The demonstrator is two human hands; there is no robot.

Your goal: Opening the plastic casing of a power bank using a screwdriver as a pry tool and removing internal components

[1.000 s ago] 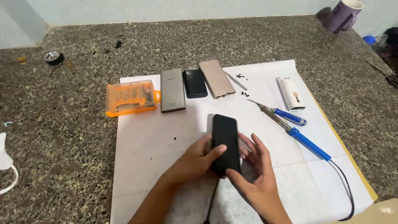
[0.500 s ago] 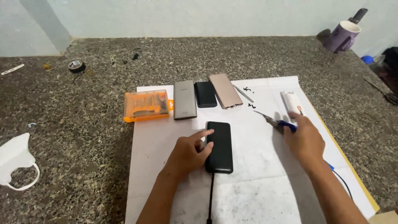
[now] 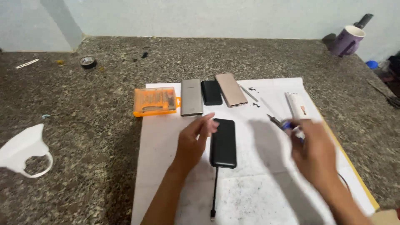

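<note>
The black power bank (image 3: 223,142) lies flat on the white paper sheet (image 3: 162,166), its cable (image 3: 214,192) trailing from the near end. My left hand (image 3: 192,141) rests beside its left edge, fingers (image 3: 207,121) loosely spread and touching its top corner. Right of the power bank, my right hand (image 3: 313,150) is blurred; its fingers seem pinched on a blue-handled soldering iron (image 3: 280,123). Beyond the power bank sit a grey one (image 3: 191,97), a small black one (image 3: 211,92), a rose-gold one (image 3: 231,90) and an orange screwdriver case (image 3: 154,101).

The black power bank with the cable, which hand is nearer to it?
Left. The left hand sits right beside the black power bank, fingers at its upper left edge. The right hand is farther right, holding a blue-handled tool.
</note>
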